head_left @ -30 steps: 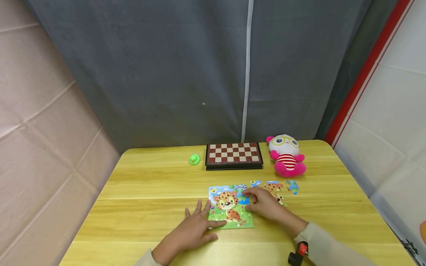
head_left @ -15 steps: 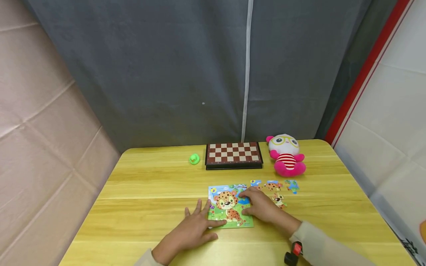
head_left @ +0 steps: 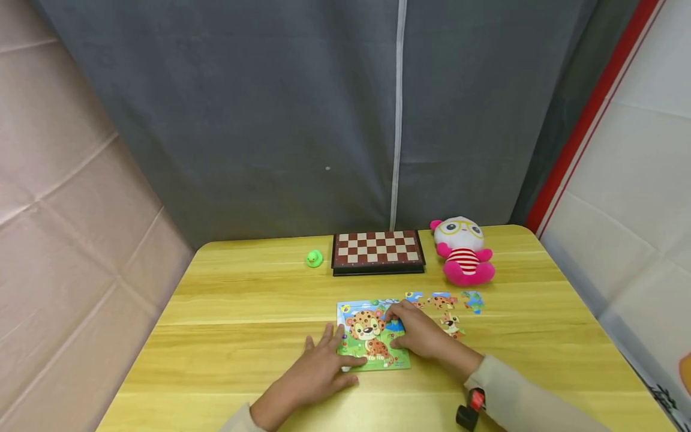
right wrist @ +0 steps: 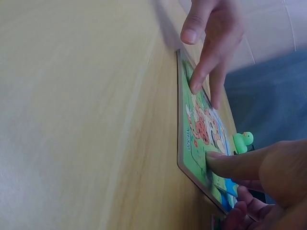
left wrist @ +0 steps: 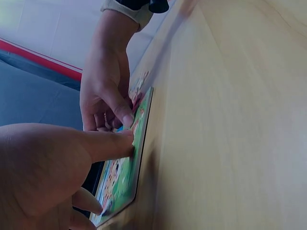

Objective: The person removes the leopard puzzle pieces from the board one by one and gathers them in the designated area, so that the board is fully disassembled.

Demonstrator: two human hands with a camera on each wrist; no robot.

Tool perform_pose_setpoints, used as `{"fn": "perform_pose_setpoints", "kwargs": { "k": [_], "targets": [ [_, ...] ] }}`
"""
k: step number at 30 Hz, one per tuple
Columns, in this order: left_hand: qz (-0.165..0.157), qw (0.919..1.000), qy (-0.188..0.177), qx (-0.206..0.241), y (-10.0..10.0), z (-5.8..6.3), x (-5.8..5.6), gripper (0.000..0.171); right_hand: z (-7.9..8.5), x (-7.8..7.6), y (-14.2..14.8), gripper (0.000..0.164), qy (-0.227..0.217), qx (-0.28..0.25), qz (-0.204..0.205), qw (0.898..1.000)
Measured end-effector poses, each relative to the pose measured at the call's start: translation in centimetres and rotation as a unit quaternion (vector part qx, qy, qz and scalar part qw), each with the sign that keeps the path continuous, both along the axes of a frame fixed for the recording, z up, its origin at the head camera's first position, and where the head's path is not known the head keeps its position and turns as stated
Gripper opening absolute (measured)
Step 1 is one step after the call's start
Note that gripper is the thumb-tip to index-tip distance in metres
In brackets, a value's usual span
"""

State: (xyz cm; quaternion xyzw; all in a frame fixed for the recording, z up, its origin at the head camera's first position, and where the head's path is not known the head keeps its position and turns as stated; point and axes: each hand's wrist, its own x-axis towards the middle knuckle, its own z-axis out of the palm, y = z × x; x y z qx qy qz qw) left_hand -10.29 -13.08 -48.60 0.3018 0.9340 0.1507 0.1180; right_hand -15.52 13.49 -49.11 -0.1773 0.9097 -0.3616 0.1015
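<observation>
A square leopard jigsaw puzzle [head_left: 369, 347] lies flat on the wooden table. My left hand [head_left: 318, 367] is spread at its lower left, some fingers resting on the picture and the thumb off its near edge. At the right side, my right hand [head_left: 421, 333] bends over the board, thumb and fingers about a puzzle piece [right wrist: 221, 184] with blue and green on it. That piece lies at the board's edge in the right wrist view, partly hidden by the fingers. In the left wrist view, the right thumb is close to the left hand's extended finger.
Several loose puzzle pieces [head_left: 442, 301] lie right of the board, one showing a leopard face [head_left: 450, 324]. Behind stand a folded chessboard [head_left: 378, 249], a small green rubber duck [head_left: 314, 258] and a pink-and-white plush toy [head_left: 464, 255]. A grey curtain [head_left: 270, 132] hangs behind the table.
My right hand has shifted slightly left over the puzzle's right side, uncovering more of the loose leopard-face piece. The left hand stays on the board almost unmoved.
</observation>
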Motion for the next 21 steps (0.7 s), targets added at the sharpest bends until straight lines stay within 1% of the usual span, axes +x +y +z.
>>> {"fn": "perform_pose_setpoints", "kwargs": {
  "k": [5,8,12,15,18,21],
  "targets": [
    [0.004,1.0,0.008,-0.001,1.1,0.3,0.1,0.038,-0.2,-0.1,0.0,0.04,0.0,-0.003,-0.002,1.0],
    [0.006,0.9999,0.008,-0.01,2.1,0.5,0.2,0.047,-0.4,-0.1,0.0,0.041,0.002,-0.007,-0.004,1.0],
    [-0.006,0.999,0.02,-0.04,3.3,0.1,0.4,0.062,-0.5,-0.1,0.0,0.042,0.006,-0.011,-0.003,1.0],
    [-0.015,0.997,0.033,-0.068,3.9,-0.5,0.6,0.069,-0.6,0.0,0.0,0.042,0.012,-0.011,-0.002,1.0],
    [-0.017,0.9954,0.038,-0.086,4.1,-0.9,0.8,0.073,-0.7,0.0,-0.1,0.042,0.017,-0.009,0.0,1.0],
    [-0.018,0.9945,0.038,-0.096,4.3,-1.0,0.9,0.075,-0.6,0.0,-0.1,0.042,0.021,-0.006,-0.004,1.0]
  ]
}}
